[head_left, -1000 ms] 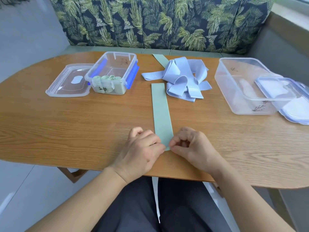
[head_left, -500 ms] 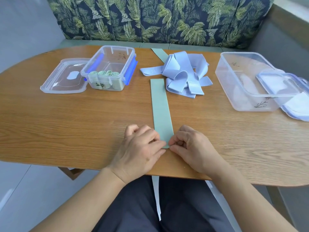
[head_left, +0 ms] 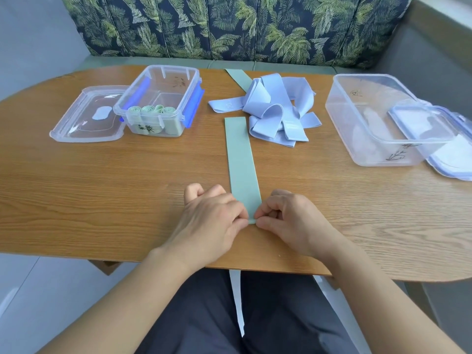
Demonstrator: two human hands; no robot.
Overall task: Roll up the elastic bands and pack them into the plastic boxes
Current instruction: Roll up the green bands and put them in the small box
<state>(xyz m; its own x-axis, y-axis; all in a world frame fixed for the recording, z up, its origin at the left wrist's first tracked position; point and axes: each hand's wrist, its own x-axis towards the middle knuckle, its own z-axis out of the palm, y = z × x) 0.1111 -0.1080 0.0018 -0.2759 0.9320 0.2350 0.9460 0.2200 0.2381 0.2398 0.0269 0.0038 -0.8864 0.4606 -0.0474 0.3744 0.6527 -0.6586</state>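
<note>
A flat green elastic band [head_left: 241, 159] lies lengthwise on the wooden table [head_left: 102, 187], running away from me. My left hand [head_left: 213, 221] and my right hand [head_left: 291, 221] both pinch its near end with curled fingers. A heap of light-blue bands [head_left: 270, 111] lies behind it, with another green band [head_left: 238, 79] poking out at the back. The small clear box with blue clips [head_left: 161, 103] at the left holds several rolled green bands [head_left: 150, 110]. The large clear box [head_left: 378, 118] stands at the right.
The small box's lid [head_left: 86, 118] lies flat to its left. The large box's lid [head_left: 449, 149] leans against that box at the right edge. A leaf-patterned bench back [head_left: 229, 26] rises behind the table. My dark-trousered lap is below the near table edge.
Both hands stay pinching the band's near end, with only small finger shifts. The camera has tilted slightly, so the table's things sit a little lower in view.
</note>
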